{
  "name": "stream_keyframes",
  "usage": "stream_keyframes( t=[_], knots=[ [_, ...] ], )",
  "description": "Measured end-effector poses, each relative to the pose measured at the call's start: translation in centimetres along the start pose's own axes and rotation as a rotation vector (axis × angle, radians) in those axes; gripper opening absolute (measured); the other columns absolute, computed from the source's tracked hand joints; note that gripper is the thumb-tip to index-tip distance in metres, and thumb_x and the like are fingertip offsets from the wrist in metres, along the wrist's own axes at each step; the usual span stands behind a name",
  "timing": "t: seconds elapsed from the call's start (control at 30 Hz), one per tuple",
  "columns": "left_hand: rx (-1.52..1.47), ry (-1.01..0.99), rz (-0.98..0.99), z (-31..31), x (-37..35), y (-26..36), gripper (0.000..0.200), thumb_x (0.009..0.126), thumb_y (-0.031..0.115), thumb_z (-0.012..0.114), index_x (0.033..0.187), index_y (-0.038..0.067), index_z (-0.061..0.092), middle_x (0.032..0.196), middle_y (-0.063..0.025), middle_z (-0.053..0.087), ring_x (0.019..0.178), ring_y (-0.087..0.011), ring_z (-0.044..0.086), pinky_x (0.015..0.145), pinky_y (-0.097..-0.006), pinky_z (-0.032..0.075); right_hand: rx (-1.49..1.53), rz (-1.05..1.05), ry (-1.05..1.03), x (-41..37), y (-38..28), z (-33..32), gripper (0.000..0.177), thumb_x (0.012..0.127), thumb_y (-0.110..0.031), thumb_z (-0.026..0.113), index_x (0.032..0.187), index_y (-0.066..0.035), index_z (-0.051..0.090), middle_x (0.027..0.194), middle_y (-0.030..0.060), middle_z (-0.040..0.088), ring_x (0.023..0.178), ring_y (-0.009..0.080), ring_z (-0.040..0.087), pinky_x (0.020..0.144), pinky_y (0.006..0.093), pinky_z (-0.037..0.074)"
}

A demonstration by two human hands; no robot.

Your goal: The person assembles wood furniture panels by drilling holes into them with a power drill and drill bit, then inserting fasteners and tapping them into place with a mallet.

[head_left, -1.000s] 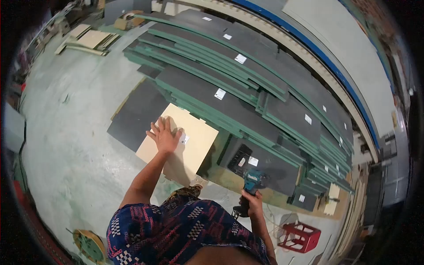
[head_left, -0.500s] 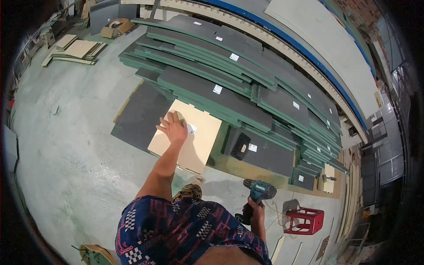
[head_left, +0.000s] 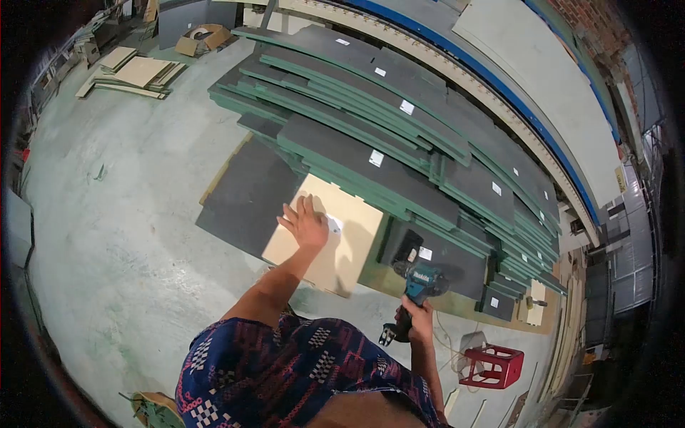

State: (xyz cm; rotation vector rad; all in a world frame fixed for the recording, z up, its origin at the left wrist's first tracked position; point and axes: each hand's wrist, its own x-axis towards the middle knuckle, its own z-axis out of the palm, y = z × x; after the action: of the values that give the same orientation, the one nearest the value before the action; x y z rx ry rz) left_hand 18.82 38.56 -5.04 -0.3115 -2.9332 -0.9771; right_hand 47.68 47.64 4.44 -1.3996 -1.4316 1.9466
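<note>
- Left hand: spread flat on the pale board.
- That board: middle, near side of the stacked dark boards.
- Drill: right of the board, gripped in the right hand.
- Red stool: on the floor, near right.

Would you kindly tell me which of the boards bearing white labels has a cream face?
It is the cream board to the left of the drill; the other labelled boards have dark grey faces.
</note>
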Motion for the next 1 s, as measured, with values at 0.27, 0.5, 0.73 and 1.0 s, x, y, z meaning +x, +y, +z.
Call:
stream_keyframes(
  t=[0.27,0.5,0.73,1.0],
  knots=[
    [-0.082,-0.343,0.019,-1.9,1.4,-2.1,0.071,0.064,0.033,0.066,0.130,0.023,0.040,0.138,-0.0075,0.031,0.127,-0.0445,0.016,0.098,-0.0624,0.011,-0.024,-0.113,-0.096,8.3,-6.8,14.9,0.017,0.076,-0.009,0.067,0.085,-0.003,0.054,0.061,0.0072,0.057,0.047,0.0166,0.055,0.043,0.0281,0.044],
    [-1.103,-0.829,-0.405,-3.7,8.6,-8.8,0.054,0.076,0.027,0.062,0.124,0.007,0.046,0.111,-0.0091,0.057,0.104,-0.0245,0.051,0.090,-0.0430,0.038,0.004,-0.038,-0.178,15.8,-9.2,26.3,0.026,0.071,-0.010,0.073,0.087,-0.002,0.054,0.068,0.0061,0.057,0.051,0.0146,0.055,0.043,0.0274,0.046],
    [-1.051,-0.765,-0.794,-7.4,12.6,-14.6,0.031,0.085,0.024,0.050,0.111,0.008,0.053,0.099,-0.0062,0.061,0.081,-0.0178,0.057,0.069,-0.0349,0.043,-0.047,-0.012,-0.175,20.4,-8.3,32.2,0.023,0.071,-0.008,0.072,0.086,-0.002,0.056,0.069,0.0062,0.056,0.050,0.0152,0.054,0.041,0.0284,0.046],
    [-1.058,-0.919,-0.770,-6.6,12.7,-13.9,0.036,0.087,0.025,0.049,0.116,0.005,0.049,0.105,-0.0087,0.058,0.089,-0.0196,0.057,0.070,-0.0338,0.046,-0.007,-0.011,-0.138,21.2,-7.6,33.6,0.019,0.071,-0.005,0.070,0.082,0.000,0.056,0.069,0.0061,0.056,0.050,0.0153,0.053,0.039,0.0282,0.045]
  ],
)
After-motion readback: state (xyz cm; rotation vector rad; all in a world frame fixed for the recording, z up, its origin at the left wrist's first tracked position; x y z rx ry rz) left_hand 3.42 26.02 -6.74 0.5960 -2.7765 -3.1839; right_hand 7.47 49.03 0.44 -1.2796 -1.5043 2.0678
